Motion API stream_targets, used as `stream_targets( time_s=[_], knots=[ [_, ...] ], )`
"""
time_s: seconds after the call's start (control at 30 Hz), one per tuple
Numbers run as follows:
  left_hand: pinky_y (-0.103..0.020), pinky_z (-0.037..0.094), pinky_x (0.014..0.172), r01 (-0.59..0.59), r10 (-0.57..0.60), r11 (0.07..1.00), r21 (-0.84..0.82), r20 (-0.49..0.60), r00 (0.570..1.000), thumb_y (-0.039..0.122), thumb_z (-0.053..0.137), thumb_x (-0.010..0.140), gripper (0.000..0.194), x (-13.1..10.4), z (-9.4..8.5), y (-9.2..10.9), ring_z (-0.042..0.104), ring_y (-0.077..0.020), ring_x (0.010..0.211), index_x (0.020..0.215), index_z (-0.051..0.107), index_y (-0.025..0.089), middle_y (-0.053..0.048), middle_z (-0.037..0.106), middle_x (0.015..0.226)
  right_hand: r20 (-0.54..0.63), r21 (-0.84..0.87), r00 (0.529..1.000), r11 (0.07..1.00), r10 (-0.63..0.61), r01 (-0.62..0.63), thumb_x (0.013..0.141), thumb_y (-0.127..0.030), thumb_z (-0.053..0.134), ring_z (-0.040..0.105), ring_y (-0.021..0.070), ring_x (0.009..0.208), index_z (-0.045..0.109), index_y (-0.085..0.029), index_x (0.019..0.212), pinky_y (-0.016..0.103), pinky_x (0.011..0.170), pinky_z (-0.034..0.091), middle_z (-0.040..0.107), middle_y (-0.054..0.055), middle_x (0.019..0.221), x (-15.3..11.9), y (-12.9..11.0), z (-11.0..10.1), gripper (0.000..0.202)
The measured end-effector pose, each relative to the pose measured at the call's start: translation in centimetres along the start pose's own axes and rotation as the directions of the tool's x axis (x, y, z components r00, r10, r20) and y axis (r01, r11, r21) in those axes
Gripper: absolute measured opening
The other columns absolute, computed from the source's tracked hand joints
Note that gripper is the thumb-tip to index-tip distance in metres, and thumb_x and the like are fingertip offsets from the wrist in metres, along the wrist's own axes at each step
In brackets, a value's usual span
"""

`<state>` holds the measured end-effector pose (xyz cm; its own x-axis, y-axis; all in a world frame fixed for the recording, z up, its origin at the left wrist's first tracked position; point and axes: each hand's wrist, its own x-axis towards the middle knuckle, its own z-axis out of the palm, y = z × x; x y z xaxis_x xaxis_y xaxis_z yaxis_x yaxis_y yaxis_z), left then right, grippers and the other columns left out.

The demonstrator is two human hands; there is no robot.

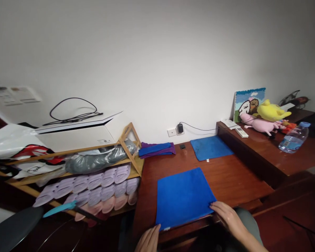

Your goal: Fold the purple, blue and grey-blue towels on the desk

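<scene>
A bright blue cloth [182, 197] lies spread flat at the front of the brown wooden desk [241, 178]. My left hand [148, 239] is at its near left corner, fingers together and closed on the edge; the thumb is hidden. At the near right corner, my right hand [228, 217] pinches the cloth between its fingertips. A small white tag shows along the near edge, beside my left hand. Farther back lies a second blue cloth [211, 147], also flat, with a white tag. Folded blue and purple cloths [157, 149] rest by the wall.
To the left stands a wooden rack [131, 154] with rows of lilac and pink slippers [105, 178] and a white box [78, 138] on top. On the raised right-hand surface are plush toys [262, 124], a water bottle [294, 138] and a remote [242, 132]. A black plug [180, 127] sits in the wall socket.
</scene>
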<state>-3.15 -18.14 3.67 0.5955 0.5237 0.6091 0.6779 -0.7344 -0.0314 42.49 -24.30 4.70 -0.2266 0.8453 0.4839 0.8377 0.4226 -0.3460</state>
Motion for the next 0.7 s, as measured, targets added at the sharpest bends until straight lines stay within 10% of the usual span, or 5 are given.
stream_targets(
  time_s=[0.23,0.5,0.7],
  knots=[
    [-0.036,0.066,0.095,0.357,-0.371,0.894,-0.272,0.0,0.929,0.04,0.049,0.105,0.03,10.4,-6.2,0.7,0.078,-0.0227,0.106,0.121,0.071,0.03,-0.003,0.081,0.115,-0.293,-0.004,0.956,0.999,-0.031,0.032,0.103,-0.024,0.059,0.073,0.0219,0.088,0.073,-0.024,0.124,0.036,0.078,0.062,0.078,0.009,0.102,5.7,-1.2,-10.1,0.026],
    [-0.033,0.064,0.091,0.436,-0.336,0.734,-0.52,0.28,0.899,0.041,0.064,0.095,0.018,19.2,-13.8,0.8,0.079,-0.0199,0.096,0.107,0.07,0.028,0.0,0.083,0.103,-0.293,-0.096,0.943,0.986,-0.155,0.133,0.1,-0.027,0.066,0.072,0.0186,0.083,0.073,-0.024,0.116,0.032,0.078,0.058,0.079,0.006,0.098,8.5,-0.7,-18.9,0.017],
    [-0.028,0.062,0.086,0.533,-0.317,0.635,-0.559,0.441,0.84,0.037,0.069,0.091,0.012,21.6,-15.9,0.6,0.078,-0.0182,0.094,0.098,0.068,0.027,0.001,0.082,0.096,-0.205,-0.094,0.96,0.98,-0.192,0.176,0.098,-0.035,0.069,0.073,0.0172,0.076,0.076,-0.028,0.104,0.029,0.071,0.058,0.079,0.003,0.091,8.9,-0.7,-22.6,0.011]
  ],
)
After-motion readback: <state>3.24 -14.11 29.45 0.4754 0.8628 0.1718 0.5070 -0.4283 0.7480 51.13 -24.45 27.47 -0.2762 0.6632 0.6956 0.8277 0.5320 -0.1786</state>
